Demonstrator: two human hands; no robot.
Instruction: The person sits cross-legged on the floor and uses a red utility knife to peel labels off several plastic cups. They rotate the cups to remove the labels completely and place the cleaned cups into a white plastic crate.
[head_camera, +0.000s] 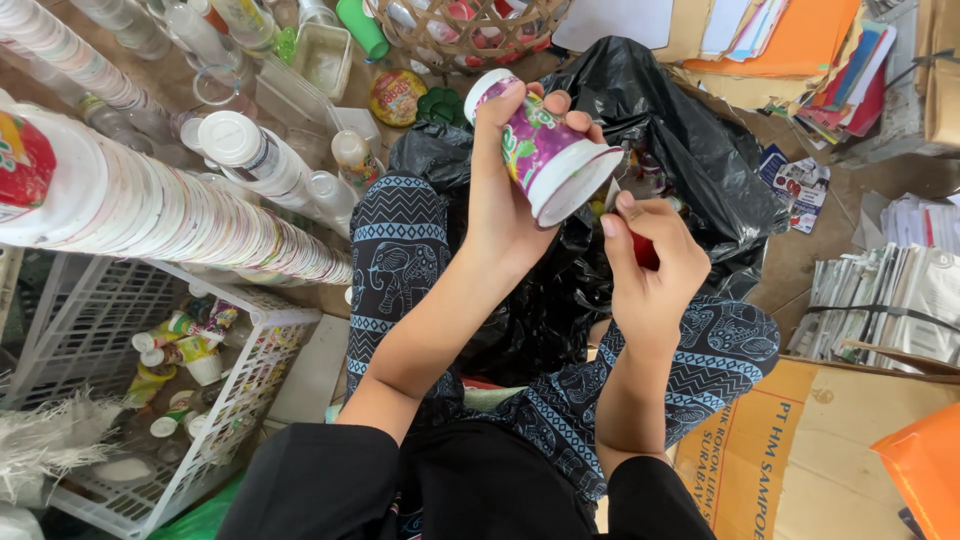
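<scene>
A purple-printed plastic cup (545, 150) with a white rim is held tilted at the centre of the scene, its open mouth turned toward the lower right, above an open black rubbish bag (680, 150). The left hand (505, 195) wraps the cup's body, fingers curled over its base and thumb pressed along its side. Just right of the cup's mouth, the right hand (650, 265) has its fingers pressed together around a small red object (645, 250), mostly hidden; what it is cannot be told.

Below both hands are the person's knees in dark trousers (400, 260) patterned with elephants. To the left, a long stack of nested white cups (170, 215) lies across a white plastic crate (255, 385) holding loose cups and scraps. Clear plastic bottles (255, 155) lie at far left, a woven basket (460, 35) at far centre. Stacked papers and folders (800, 45) sit at far right, flattened cardboard (800, 450) at near right.
</scene>
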